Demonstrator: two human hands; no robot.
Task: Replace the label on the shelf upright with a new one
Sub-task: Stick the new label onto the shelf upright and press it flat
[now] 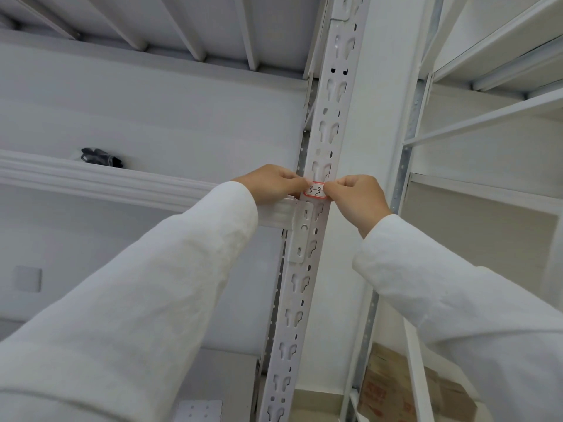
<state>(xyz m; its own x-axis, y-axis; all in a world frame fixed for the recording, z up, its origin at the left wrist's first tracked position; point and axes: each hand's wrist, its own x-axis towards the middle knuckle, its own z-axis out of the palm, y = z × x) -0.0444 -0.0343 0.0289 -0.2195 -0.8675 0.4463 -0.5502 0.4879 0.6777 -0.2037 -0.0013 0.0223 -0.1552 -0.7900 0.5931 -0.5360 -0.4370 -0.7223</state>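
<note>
1. Up against the white slotted shelf upright (316,166), a red-bordered label (315,190) is sitting on its front face, just above the joint with the shelf beam (122,181).
2. Left hand (271,184) is pinching the label's left edge with curled fingers.
3. Right hand (356,196) is pinching its right edge, fingers curled.
4. Something dark (100,158) is lying on the shelf near its front edge; cardboard boxes (405,391) are sitting lower right.

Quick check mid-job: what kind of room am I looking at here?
Most likely a storeroom or stockroom. White slotted metal shelf uprights and beams fill the view, a handwritten location label sits on one upright, and cardboard boxes are stacked at lower right.
</note>
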